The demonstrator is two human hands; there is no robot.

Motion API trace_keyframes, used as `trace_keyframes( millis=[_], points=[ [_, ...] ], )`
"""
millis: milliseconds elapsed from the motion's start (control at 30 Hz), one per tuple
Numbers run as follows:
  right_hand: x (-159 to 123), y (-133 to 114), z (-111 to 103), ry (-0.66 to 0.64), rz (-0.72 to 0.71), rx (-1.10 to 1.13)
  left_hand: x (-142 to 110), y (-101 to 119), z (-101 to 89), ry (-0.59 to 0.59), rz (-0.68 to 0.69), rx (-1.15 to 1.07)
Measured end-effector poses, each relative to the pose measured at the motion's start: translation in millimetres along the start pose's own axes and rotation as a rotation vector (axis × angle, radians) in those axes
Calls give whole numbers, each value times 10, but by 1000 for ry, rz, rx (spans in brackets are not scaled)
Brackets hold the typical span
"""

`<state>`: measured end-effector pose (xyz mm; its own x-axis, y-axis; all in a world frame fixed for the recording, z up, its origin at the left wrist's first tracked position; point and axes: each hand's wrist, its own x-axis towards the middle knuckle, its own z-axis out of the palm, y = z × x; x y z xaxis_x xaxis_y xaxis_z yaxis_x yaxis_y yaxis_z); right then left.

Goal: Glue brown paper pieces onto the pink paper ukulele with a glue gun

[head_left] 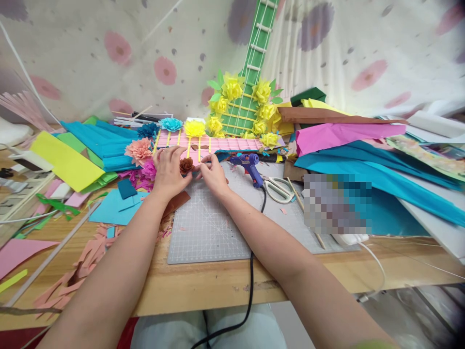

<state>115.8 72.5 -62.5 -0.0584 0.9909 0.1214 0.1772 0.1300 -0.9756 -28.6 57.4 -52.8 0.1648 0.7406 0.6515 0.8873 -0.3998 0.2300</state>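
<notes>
Beyond the desk's [174, 291] back edge, the green neck [258, 48] was cut off at the top. The left hand [170, 169] hid part of the pink panel [225, 144]; its grip on the brown flower [186, 166] was unclear. Toward the desk's front right, a pixelated patch [337, 203] masked what lay there. The black cord [251, 271] ran out below.

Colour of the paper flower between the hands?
Brown: the paper flower shows best in the head view, the only one here.
</notes>
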Motion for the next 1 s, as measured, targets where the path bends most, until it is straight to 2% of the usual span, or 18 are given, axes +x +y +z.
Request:
trace_keyframes(
  millis=[433, 600, 700, 767, 833, 933, 1000],
  points=[
    [12, 40, -22, -31, -180, -193, 6, -27, 64, -11, -1, -26],
    [-2, 23, -26, 7, -162, -176, 2, -6, 67, -12, -8, -16],
    [20, -55, -98, 82, -146, -172, -5, 24, 41, -7, 4, -28],
    [69, -149, -225, 154, -166, -208, -9, 46, 4, 20, 20, -44],
    [144, -258, -439, 221, -238, -277, -11, 74, -43, 84, 15, -47],
    [251, -369, -894, 332, -387, -414, -16, 160, -82, 188, -21, -37],
    [273, -356, -1214, 383, -461, -531, -21, 266, -52, 191, 15, -63]
  ],
)
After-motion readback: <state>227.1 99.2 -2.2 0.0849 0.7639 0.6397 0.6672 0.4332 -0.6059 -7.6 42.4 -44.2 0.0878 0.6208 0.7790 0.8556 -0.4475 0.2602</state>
